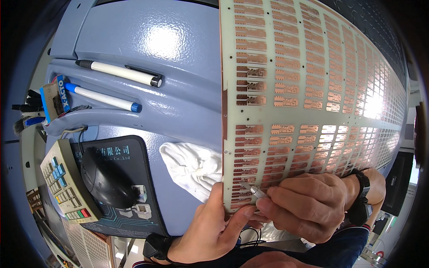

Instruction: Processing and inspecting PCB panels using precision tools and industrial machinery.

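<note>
A large pale green circuit board panel point(279, 117) with rows of copper patterns fills the right half of the view. My left hand point(208, 234) grips its near left corner, the thumb lying along the near edge and part of the fingers hidden behind the panel. Pinched in my right hand point(313, 203) is a craft knife point(257, 192) with a silvery collar. Its thin blade points to the left and lies over the copper patterns of the leftmost column, close to that corner. Whether the tip touches the copper is too small to tell.
A crumpled white cloth point(190, 167) lies left of the panel. Further left are a black mouse point(105, 178) on a dark mouse pad point(129, 154) and a beige keypad point(67, 183). Two markers, one black-capped point(118, 73) and one blue-capped point(105, 97), rest in a ledge beside a small blue box point(54, 100).
</note>
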Action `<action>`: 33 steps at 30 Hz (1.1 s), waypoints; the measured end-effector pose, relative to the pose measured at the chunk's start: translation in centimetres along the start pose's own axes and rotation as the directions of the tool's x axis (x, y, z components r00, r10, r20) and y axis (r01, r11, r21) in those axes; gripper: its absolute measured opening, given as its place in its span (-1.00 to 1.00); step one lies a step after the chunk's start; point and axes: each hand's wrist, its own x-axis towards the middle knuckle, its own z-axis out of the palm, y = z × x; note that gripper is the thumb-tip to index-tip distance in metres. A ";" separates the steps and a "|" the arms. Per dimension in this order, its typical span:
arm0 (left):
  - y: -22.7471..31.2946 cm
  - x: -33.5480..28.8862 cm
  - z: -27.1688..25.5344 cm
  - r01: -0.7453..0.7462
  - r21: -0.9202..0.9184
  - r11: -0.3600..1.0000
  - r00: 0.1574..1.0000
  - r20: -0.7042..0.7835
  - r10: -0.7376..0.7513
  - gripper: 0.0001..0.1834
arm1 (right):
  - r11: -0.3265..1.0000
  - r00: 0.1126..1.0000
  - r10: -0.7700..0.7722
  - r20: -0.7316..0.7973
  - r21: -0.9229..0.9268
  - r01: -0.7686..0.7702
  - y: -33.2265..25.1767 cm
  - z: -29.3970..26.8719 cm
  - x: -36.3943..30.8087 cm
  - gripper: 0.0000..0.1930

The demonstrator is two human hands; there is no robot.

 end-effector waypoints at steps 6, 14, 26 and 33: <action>-0.2 0.0 -0.1 -0.042 0.075 0.996 0.998 -0.043 0.046 -0.66 | 1.000 1.000 -0.029 -0.002 -0.005 0.029 0.0 0.1 -0.3 -0.77; 0.1 0.0 -0.3 -0.082 0.297 0.951 0.997 0.013 0.082 -0.65 | 0.999 0.999 -0.033 0.036 0.001 0.033 -0.1 0.1 -0.4 -0.74; 0.2 -0.2 -0.3 -0.075 0.250 0.965 0.997 0.016 0.073 -0.65 | 0.995 0.999 -0.051 0.016 -0.080 0.052 -0.1 0.1 -0.3 -0.60; 0.0 0.1 -0.3 -0.007 0.145 0.989 1.000 -0.008 0.009 -0.67 | 0.997 1.000 -0.019 -0.023 0.071 0.021 0.5 0.0 -0.5 -0.58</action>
